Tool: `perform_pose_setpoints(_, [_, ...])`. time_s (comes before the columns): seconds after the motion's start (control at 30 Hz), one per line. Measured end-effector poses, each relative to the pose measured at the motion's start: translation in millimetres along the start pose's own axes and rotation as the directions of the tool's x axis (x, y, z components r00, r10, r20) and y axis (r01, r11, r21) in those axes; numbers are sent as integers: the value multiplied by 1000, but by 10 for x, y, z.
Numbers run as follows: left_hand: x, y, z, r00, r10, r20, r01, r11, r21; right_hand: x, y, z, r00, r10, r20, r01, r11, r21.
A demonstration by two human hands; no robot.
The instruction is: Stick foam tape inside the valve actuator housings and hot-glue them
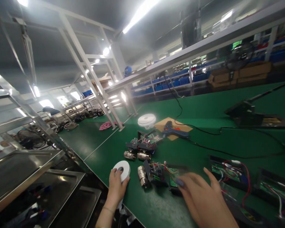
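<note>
My left hand (116,187) grips a roll of white tape (125,171) near the front edge of the green bench, fingers at its hole. To the right, my right hand (201,196) reaches over an opened black housing with a green circuit board (173,181). Its thumb stands apart from the fingers, and the fingertips are at the board's edge; contact is unclear in the blur. A metal cylindrical fitting (142,176) joins this wired unit on its left. Behind it lie more wired units (142,144) with two metal fittings (136,155).
A blue glue gun (174,130) rests on cardboard (161,124), its black cable crossing the bench. White reels (146,119) stand behind. More opened housings (230,172) lie at right. A metal rack with trays (68,180) flanks the left; a white frame (92,72) rises beyond.
</note>
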State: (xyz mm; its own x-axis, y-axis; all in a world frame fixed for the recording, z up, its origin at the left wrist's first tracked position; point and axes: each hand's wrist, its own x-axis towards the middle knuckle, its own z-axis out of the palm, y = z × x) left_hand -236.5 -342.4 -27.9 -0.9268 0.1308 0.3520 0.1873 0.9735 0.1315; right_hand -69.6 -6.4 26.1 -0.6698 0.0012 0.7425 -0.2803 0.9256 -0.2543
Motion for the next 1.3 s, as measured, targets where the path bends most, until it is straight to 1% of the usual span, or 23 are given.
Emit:
perform_pose_setpoints(0.1, [-1,0,-83,996,42,-75,-44,999,-29,-22,89,-23,998,-37,42,37,999,-7])
perform_pose_setpoints(0.17, [-15,82,-231,985,74,-157,-83,995,-49,-14,92,-53,999,-12,37,12,1000,19])
perform_pose_setpoints(0.2, [-31,159,-335,974,98,-203,-112,992,-63,-4,76,-69,999,10,30,-11,999,40])
perform_pose_setpoints(0.27, [-84,390,-581,944,162,-287,-196,976,-95,19,25,-97,998,56,22,-57,995,84])
perform_pose_setpoints(0.33, [-154,712,-837,906,265,-330,-323,937,-132,33,-28,-107,994,104,17,-106,987,120])
perform_pose_setpoints(0.37, [-187,892,-950,878,335,-342,-403,902,-152,33,-49,-104,992,124,11,-125,983,132])
perform_pose_setpoints(0.4, [-213,1074,-1044,835,418,-357,-499,849,-173,27,-65,-97,989,145,2,-144,980,140])
perform_pose_setpoints(0.47, [-238,1407,-1156,751,526,-399,-627,757,-182,7,-85,-80,985,173,-16,-169,975,145])
perform_pose_setpoints(0.5, [-236,1544,-1169,719,560,-412,-665,727,-172,-5,-92,-73,985,171,-15,-167,975,144])
perform_pose_setpoints(0.53, [-228,1655,-1158,700,584,-411,-686,710,-160,-13,-98,-69,986,166,-14,-162,977,142])
perform_pose_setpoints(0.6, [-198,1797,-1082,697,617,-366,-699,700,-150,-19,-117,-68,986,166,-24,-161,977,141])
perform_pose_setpoints(0.67, [-167,1856,-985,711,634,-303,-695,701,-163,-9,-141,-75,982,181,-49,-172,974,146])
perform_pose_setpoints(0.73, [-146,1868,-909,721,638,-272,-689,703,-179,8,-167,-88,979,196,-61,-185,971,155])
perform_pose_setpoints(0.83, [-136,1865,-861,723,636,-271,-688,698,-196,31,-195,-107,976,211,-51,-201,966,162])
perform_pose_setpoints(0.97, [-135,1870,-858,722,639,-267,-691,688,-222,51,-212,-120,973,223,-59,-210,963,171])
perform_pose_setpoints(1.3, [-152,1902,-858,700,660,-274,-714,653,-251,40,-226,-74,972,222,-75,-209,966,155])
